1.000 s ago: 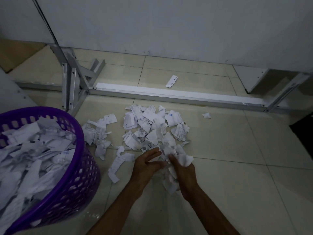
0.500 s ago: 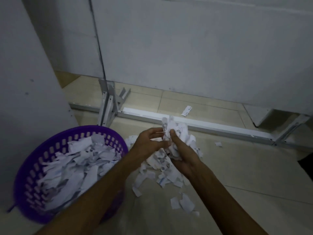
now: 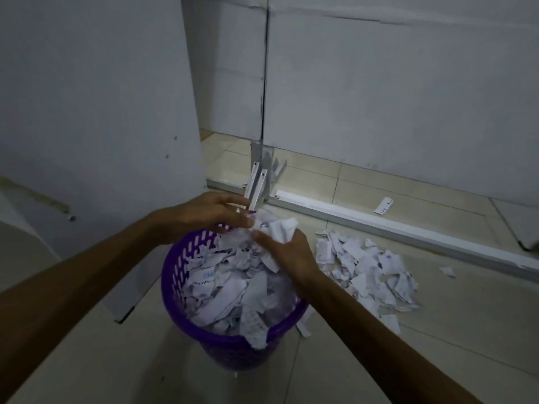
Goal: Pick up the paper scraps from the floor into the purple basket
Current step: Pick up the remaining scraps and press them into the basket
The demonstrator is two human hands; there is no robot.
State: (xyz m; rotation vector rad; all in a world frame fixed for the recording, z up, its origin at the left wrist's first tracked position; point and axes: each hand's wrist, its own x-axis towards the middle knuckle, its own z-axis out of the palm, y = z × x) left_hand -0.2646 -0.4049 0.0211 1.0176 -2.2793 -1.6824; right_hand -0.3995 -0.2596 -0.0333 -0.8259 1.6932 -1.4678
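The purple basket (image 3: 180,275) stands on the floor below me, heaped with white paper scraps. Both hands hover over its far rim and press a bunch of scraps (image 3: 278,228) between them. My left hand (image 3: 204,215) holds the bunch from the left, my right hand (image 3: 287,252) cups it from below and the right. A pile of paper scraps (image 3: 364,266) lies on the tiles just right of the basket. One scrap (image 3: 258,335) hangs over the basket's near rim.
A grey metal frame foot (image 3: 258,185) and a long white rail (image 3: 408,231) run along the floor behind the pile. A lone strip (image 3: 384,205) lies beyond the rail, a small scrap (image 3: 447,271) to the right. A white panel (image 3: 96,112) rises at left.
Both hands scooped a bunch of scraps off the floor, lifted it, and carried it left to above the basket. My view swung left with them.
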